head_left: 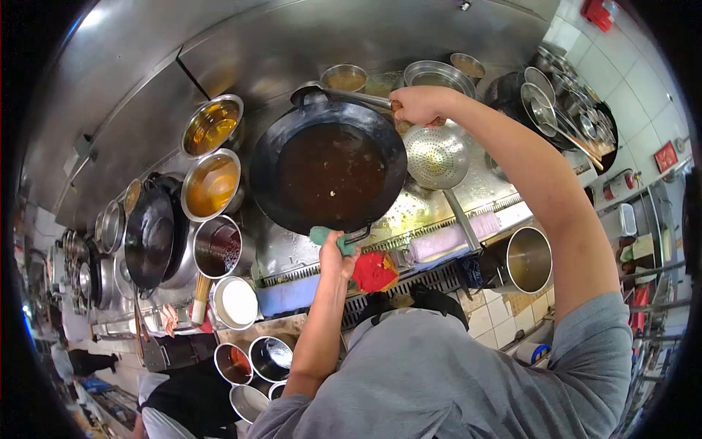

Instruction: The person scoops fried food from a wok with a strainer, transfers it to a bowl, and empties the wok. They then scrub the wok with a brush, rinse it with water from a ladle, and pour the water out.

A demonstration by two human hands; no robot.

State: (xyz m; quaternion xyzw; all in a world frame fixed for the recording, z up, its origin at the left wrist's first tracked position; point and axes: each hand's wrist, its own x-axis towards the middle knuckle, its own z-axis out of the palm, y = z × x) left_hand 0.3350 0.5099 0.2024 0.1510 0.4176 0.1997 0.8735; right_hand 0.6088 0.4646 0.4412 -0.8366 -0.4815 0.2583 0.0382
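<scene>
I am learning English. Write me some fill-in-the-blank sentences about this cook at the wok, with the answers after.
1. The left hand grips the wok handle through a ___ cloth.
2. The right hand holds the handle of a metal ___ reaching over the wok's far rim.
3. Beside the left hand lies a ___ rag.
Missing words: green; ladle; red.

Perforated strainer (436,155) lies flat; crumpled red cloth (374,272) sits below-left of it; steel pot (529,259) stands lower right.

A restaurant kitchen. Past the left hand's (336,252) grip sits a huge wok (329,175). Steel sauce bowls (212,183) line up left of it, and a strainer (436,155) lies to the right.
</scene>
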